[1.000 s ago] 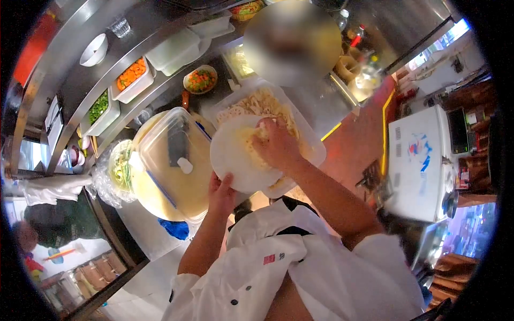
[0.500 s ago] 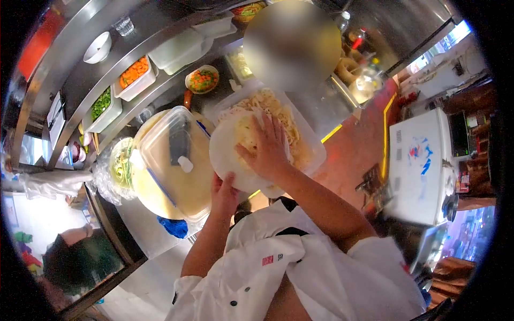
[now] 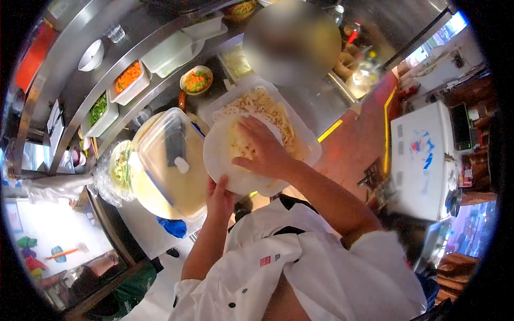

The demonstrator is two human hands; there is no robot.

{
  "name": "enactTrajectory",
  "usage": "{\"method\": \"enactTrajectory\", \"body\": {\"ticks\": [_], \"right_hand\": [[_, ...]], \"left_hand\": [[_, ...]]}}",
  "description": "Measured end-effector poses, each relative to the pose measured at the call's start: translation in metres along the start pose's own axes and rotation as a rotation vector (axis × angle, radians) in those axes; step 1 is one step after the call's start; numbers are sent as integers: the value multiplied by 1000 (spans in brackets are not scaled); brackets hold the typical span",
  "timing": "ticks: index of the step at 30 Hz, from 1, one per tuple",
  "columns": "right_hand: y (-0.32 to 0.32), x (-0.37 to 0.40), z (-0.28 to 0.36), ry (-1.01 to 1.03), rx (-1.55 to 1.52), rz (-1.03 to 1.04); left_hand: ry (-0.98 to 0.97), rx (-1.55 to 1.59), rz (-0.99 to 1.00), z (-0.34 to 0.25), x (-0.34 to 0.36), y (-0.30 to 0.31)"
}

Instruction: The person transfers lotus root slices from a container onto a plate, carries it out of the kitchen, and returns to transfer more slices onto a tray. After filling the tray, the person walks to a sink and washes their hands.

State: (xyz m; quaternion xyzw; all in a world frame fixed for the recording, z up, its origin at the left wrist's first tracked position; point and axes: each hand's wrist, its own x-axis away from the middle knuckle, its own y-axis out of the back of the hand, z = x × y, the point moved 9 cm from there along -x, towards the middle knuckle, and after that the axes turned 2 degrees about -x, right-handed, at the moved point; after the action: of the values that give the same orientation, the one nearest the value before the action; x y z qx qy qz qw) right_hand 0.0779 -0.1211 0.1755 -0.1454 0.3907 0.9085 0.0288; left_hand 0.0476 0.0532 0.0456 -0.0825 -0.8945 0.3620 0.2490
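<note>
A white plate point(image 3: 217, 155) with pale yellowish food point(image 3: 241, 142) on it tilts over the near part of a clear plastic tub point(image 3: 308, 136). My left hand point(image 3: 219, 198) grips the plate's lower left rim, thumb on top and fingers underneath. Spread across the plate is my right hand point(image 3: 262, 147), palm down, its fingers stretched over the food. Pale noodles point(image 3: 267, 104) fill the tub behind the plate. Left of it, a lidded plastic box point(image 3: 155, 155) with blue clips stands over a round, pale yellow board point(image 3: 140, 187).
On the shelf at upper left are tubs of diced carrot point(image 3: 128, 77) and chopped greens point(image 3: 99, 108), and a white bowl point(image 3: 91, 56). A bowl of mixed vegetables point(image 3: 196, 80) stands behind the box. A blue cloth point(image 3: 172, 227) hangs at the near counter edge. A white appliance point(image 3: 420, 160) is at right.
My right hand has slid slightly left and down over the food. The plate and left hand appear a little further left as the view shifts. A person at lower left has moved lower.
</note>
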Motion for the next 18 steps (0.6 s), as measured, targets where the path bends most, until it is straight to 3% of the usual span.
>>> {"method": "enactTrajectory", "body": {"ticks": [4, 6, 8, 10, 11, 13, 14, 16, 18], "right_hand": [[32, 11, -39, -217, -303, -182], [24, 29, -96, -554, -1069, -312], [32, 50, -107, -843, -1381, -460], [29, 75, -155, -929, -909, -140], [13, 93, -185, -924, -916, -123], [-36, 142, -241, -1132, -499, 222], [-43, 134, -237, -1121, -500, 236], [-68, 112, -213, -818, -47, 622], [-94, 120, -224, -833, 113, 584]], "left_hand": [[-4, 37, -35, 6, -1, 18], [-24, 50, -48, 1, 0, 23], [-30, 63, -96, -5, 5, 31], [-55, 85, -111, -12, 11, 38], [-64, 104, -113, -16, 14, 41], [-85, 107, -130, -23, 18, 48], [-94, 110, -136, -26, 20, 51], [-111, 110, -145, -32, 25, 56], [-120, 110, -150, -35, 28, 64]]}}
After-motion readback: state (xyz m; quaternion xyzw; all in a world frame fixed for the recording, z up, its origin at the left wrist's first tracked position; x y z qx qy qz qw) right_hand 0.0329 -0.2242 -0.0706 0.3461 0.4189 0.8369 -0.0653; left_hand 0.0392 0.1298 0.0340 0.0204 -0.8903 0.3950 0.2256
